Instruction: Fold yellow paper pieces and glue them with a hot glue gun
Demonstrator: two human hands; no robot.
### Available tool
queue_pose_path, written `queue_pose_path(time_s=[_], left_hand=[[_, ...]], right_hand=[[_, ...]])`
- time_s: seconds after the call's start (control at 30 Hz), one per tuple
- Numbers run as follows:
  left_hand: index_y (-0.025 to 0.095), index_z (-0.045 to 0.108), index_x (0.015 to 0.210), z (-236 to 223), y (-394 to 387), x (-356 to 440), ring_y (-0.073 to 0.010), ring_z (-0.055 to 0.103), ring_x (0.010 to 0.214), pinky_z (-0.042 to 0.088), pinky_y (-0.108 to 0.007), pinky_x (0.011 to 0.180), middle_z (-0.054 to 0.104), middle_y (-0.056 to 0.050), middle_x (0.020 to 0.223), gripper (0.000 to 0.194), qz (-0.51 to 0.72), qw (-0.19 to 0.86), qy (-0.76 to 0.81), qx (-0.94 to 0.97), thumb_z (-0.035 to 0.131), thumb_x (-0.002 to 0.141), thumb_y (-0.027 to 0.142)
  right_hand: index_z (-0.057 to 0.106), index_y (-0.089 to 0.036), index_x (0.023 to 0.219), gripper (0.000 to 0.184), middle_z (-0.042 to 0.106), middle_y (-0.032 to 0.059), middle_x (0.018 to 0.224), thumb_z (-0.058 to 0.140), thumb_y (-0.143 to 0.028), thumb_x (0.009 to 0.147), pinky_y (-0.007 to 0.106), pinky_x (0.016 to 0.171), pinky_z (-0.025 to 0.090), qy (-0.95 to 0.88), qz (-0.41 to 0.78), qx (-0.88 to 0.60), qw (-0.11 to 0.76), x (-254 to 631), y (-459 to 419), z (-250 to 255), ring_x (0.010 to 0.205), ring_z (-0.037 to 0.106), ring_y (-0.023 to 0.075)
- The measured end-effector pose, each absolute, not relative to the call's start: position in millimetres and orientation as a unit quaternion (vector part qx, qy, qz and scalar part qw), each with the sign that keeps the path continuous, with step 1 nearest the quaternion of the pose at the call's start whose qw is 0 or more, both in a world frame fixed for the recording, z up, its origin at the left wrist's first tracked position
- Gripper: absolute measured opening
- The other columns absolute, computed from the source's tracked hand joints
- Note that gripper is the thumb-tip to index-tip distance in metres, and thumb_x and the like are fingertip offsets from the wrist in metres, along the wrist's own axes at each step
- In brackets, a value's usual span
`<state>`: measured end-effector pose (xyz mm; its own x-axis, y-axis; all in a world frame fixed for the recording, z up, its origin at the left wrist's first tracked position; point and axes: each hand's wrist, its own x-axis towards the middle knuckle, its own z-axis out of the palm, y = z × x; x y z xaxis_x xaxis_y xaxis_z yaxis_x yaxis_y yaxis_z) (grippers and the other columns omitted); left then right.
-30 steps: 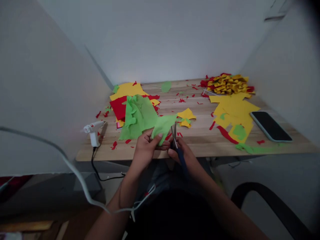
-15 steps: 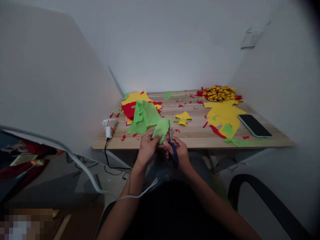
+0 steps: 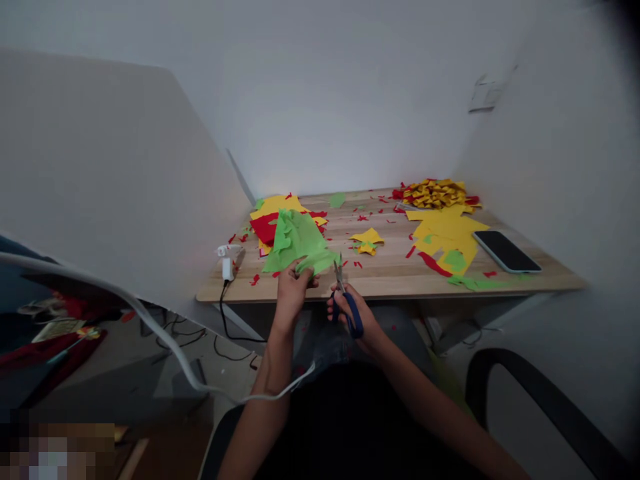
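My left hand pinches a small piece of green crepe paper over the table's front edge. In my right hand is a pair of scissors with dark blue handles. Its blades point up and stand slightly apart, close to the right end of the green piece. Behind my left hand lies a larger crumpled green sheet, partly over red paper and yellow paper. A small yellow cutout with green bits on it rests beyond the scissors.
At the back right sits a bundle of folded yellow and red strips. Yellow sheets and a phone lie on the right. A white charger with a black cable stands at the left edge. A white cable crosses my left forearm.
My hands have moved apart. The scissors have come away from the green piece, which has swung from upright to lying more sideways. The camera view has shifted slightly.
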<state>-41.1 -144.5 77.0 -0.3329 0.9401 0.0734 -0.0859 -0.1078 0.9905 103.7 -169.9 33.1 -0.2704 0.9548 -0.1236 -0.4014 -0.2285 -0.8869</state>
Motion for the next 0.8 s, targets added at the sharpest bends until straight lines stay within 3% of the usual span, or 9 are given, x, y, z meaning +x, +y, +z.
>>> queue_pose_path(time_s=[0.13, 0.3, 0.53, 0.67, 0.8], left_hand=[[0.015, 0.065, 0.09, 73.7, -144.9, -42.2, -0.0112, 0.062, 0.058, 0.054, -0.023, 0.059, 0.064, 0.003, 0.068, 0.033, 0.617, 0.408, 0.528, 0.416, 0.075, 0.065, 0.033], [0.015, 0.064, 0.09, 69.0, -143.4, -45.8, -0.0103, 0.061, 0.059, 0.054, -0.024, 0.062, 0.063, 0.003, 0.071, 0.032, 0.623, 0.392, 0.533, 0.418, 0.074, 0.066, 0.034], [0.016, 0.061, 0.074, 70.5, -133.9, -51.4, -0.0091, 0.055, 0.058, 0.05, -0.021, 0.06, 0.057, 0.004, 0.063, 0.032, 0.618, 0.378, 0.54, 0.429, 0.079, 0.066, 0.041], [0.015, 0.063, 0.078, 82.5, -125.6, -54.9, -0.0116, 0.058, 0.061, 0.055, -0.026, 0.059, 0.062, 0.0, 0.073, 0.038, 0.597, 0.4, 0.536, 0.443, 0.075, 0.065, 0.048], [0.014, 0.063, 0.076, 94.7, -119.5, -57.8, -0.0127, 0.058, 0.057, 0.055, -0.027, 0.053, 0.06, 0.001, 0.068, 0.039, 0.557, 0.412, 0.541, 0.477, 0.078, 0.061, 0.046]], right_hand=[[0.063, -0.022, 0.096, 0.052, 0.064, -0.0045, 0.068, 0.089, -0.049, 0.06, 0.023, 0.049, 0.052, -0.402, 0.676, -0.375, 0.49, 99.8, -164.3, 26.5, 0.055, 0.06, 0.0114], [0.061, -0.022, 0.102, 0.051, 0.06, -0.0076, 0.064, 0.086, -0.044, 0.064, 0.019, 0.037, 0.042, -0.397, 0.651, -0.387, 0.519, 102.3, -159.0, 19.5, 0.043, 0.049, 0.0075], [0.061, -0.024, 0.1, 0.043, 0.063, -0.0033, 0.076, 0.08, -0.051, 0.073, 0.021, 0.052, 0.052, -0.386, 0.665, -0.376, 0.516, 111.4, -160.8, 23.9, 0.06, 0.06, 0.0105], [0.062, -0.023, 0.1, 0.048, 0.063, -0.0027, 0.078, 0.083, -0.052, 0.069, 0.022, 0.056, 0.053, -0.408, 0.679, -0.369, 0.487, 116.4, -161.9, 23.3, 0.064, 0.061, 0.011], [0.063, -0.022, 0.104, 0.054, 0.063, -0.002, 0.078, 0.085, -0.054, 0.066, 0.025, 0.059, 0.054, -0.436, 0.691, -0.351, 0.457, 117.6, -163.8, 22.5, 0.067, 0.061, 0.0128]])
